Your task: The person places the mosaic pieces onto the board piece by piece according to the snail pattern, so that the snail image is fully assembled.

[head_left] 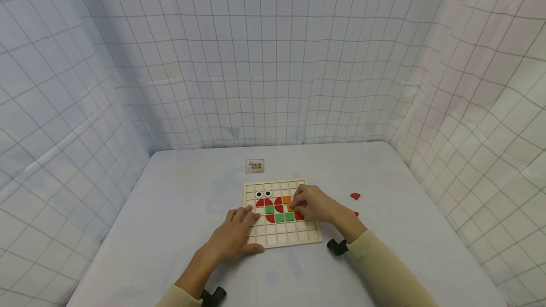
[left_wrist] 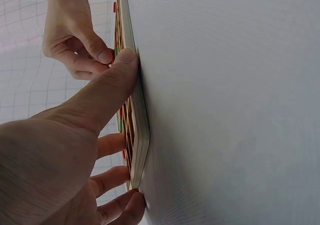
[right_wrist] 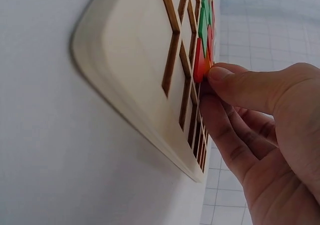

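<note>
A wooden grid board [head_left: 283,239] lies on the table with red, green and orange tiles and two eye discs [head_left: 263,194] in its cells. My right hand [head_left: 313,203] is over the board's right half, pinching an orange square tile [head_left: 290,208] between thumb and fingers. In the right wrist view, that orange tile [right_wrist: 208,64] shows at the thumb tip, beside a red quarter-round tile [right_wrist: 199,60]. My left hand [head_left: 233,235] rests on the board's left side with fingers spread. Its thumb [left_wrist: 126,56] touches the board's front edge.
Behind the board lies a small picture card [head_left: 255,166]. To its right are a red quarter-round tile [head_left: 355,196] and another red piece [head_left: 356,213], partly hidden by my right forearm. Grid-patterned cloth [head_left: 273,60] hangs around the table on the back and sides.
</note>
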